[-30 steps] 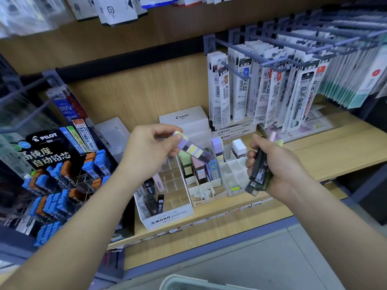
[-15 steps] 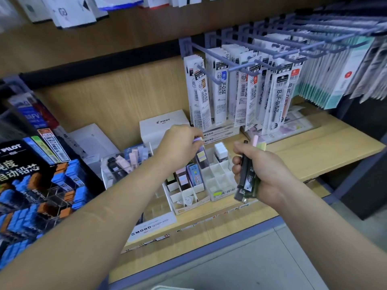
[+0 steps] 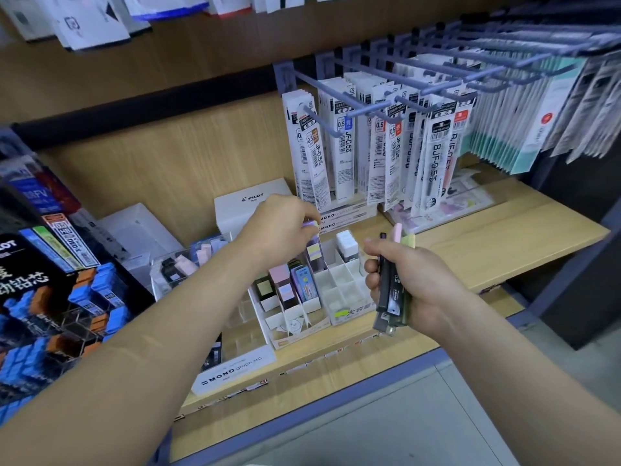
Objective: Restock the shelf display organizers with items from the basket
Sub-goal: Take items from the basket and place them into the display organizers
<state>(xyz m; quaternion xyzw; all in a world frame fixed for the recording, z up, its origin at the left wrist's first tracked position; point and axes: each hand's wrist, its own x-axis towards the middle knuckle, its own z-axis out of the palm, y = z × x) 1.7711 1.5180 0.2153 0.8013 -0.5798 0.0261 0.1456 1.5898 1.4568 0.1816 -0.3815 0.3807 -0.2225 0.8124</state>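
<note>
My left hand (image 3: 280, 227) pinches the top of a purple lead case (image 3: 314, 252) with a yellow label, standing upright in a back slot of the white divided organizer (image 3: 295, 326). Beside it in that organizer stand a pink case (image 3: 284, 285), a blue case (image 3: 304, 284) and a dark case (image 3: 263, 289). My right hand (image 3: 411, 280) grips a bundle of lead cases (image 3: 391, 290), dark, pink and green, held above the front of a second white organizer (image 3: 346, 294) that holds one white case (image 3: 346, 242).
A clear MONO organizer (image 3: 235, 368) sits front left with a few dark cases. Blue and orange lead boxes fill a Pilot display (image 3: 67, 297) at left. Refill packs (image 3: 376, 146) hang on pegs above the wooden shelf (image 3: 487, 243). A white Pilot box (image 3: 248, 200) stands behind.
My left hand carried the purple case from in front of me down and back into the organizer slot. My right hand kept its bundle. The view shifted right.
</note>
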